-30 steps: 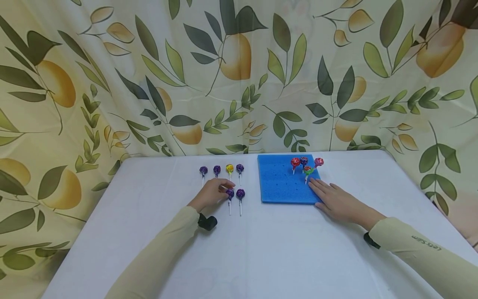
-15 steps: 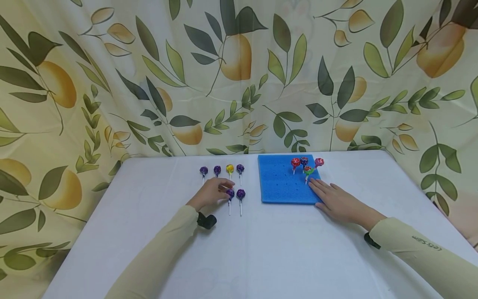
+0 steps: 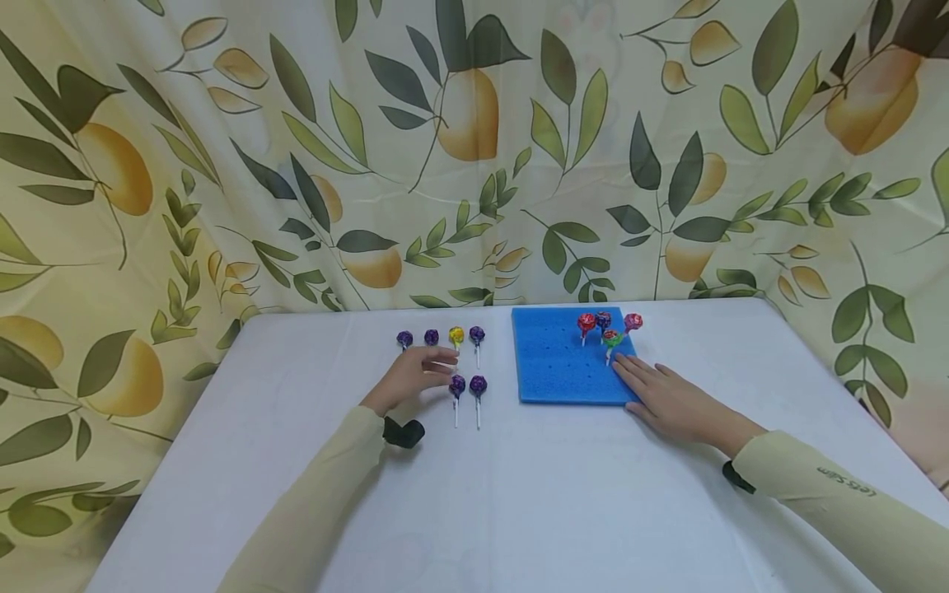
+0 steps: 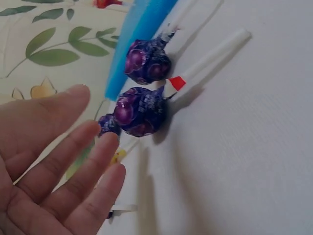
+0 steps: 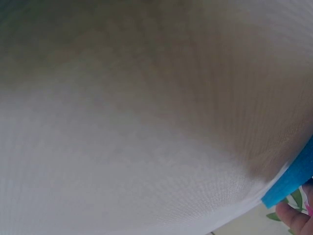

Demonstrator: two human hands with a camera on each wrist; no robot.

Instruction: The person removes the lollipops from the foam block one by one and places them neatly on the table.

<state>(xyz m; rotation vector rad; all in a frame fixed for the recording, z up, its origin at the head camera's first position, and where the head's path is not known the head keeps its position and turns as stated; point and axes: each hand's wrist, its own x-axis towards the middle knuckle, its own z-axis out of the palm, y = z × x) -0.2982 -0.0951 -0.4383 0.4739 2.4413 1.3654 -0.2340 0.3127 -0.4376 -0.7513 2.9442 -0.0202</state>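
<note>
My left hand (image 3: 409, 376) hovers with loosely extended fingers just left of a purple-wrapped lollipop (image 3: 457, 385) lying on the table. In the left wrist view, a gap shows between the fingertips and that lollipop (image 4: 142, 112). A second purple lollipop (image 3: 478, 385) lies beside it, sticks pointing towards me. Behind them is a row with a yellow lollipop (image 3: 455, 335) and purple ones. My right hand (image 3: 670, 403) rests flat across the right edge of a blue foam board (image 3: 556, 354). Near its fingertips a green-and-red lollipop (image 3: 611, 338) stands in the board.
A red lollipop (image 3: 586, 322), a dark one (image 3: 603, 319) and a pink one (image 3: 633, 322) also stand at the board's back right. Small holes dot the foam. A white cloth (image 3: 519, 502) covers the table, and a leaf-patterned curtain (image 3: 445, 206) hangs behind it.
My left hand has moved slightly left and its fingers have come away from the front-left purple lollipop, which stays in place. The right hand has not moved.
</note>
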